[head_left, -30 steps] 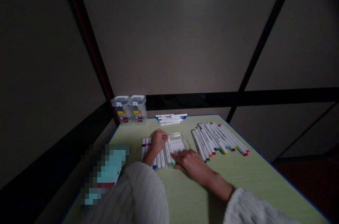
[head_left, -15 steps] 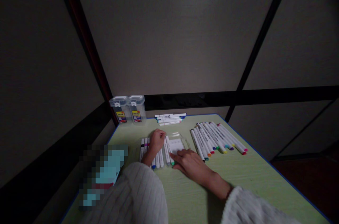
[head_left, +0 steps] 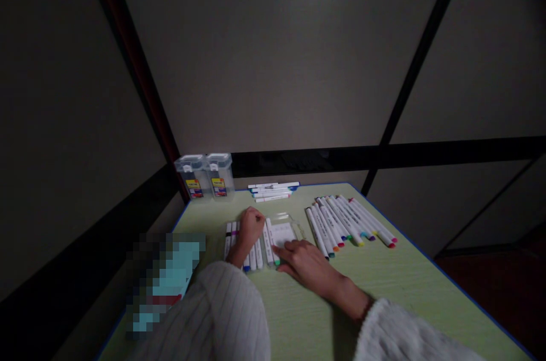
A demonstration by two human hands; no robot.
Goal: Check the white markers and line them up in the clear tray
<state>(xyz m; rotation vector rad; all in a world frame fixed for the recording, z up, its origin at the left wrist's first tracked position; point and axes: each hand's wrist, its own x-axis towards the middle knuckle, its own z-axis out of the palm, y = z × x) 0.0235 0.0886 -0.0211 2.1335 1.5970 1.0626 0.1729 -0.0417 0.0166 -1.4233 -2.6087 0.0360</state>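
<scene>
A clear plastic tray (head_left: 281, 216) lies on the green table, with several white markers (head_left: 252, 256) side by side in it. My left hand (head_left: 251, 225) is over the middle of this row, fingers curled; whatever they hold, if anything, is hidden. Its wrist covers part of the markers. My right hand (head_left: 305, 263) rests at the tray's right part, fingers spread, the index fingertip touching a green-tipped marker (head_left: 273, 243). A white card or paper (head_left: 282, 231) shows in the tray beyond that hand.
Many loose markers (head_left: 336, 223) with coloured ends lie to the right. A small stack of markers (head_left: 273, 191) sits at the back edge. Two clear lidded boxes (head_left: 205, 178) stand back left. A blurred turquoise object (head_left: 177, 270) lies at the left edge.
My left hand has turned slightly, its fingers curled in more. My right hand stays on the same marker. The whole view has shifted very slightly.
</scene>
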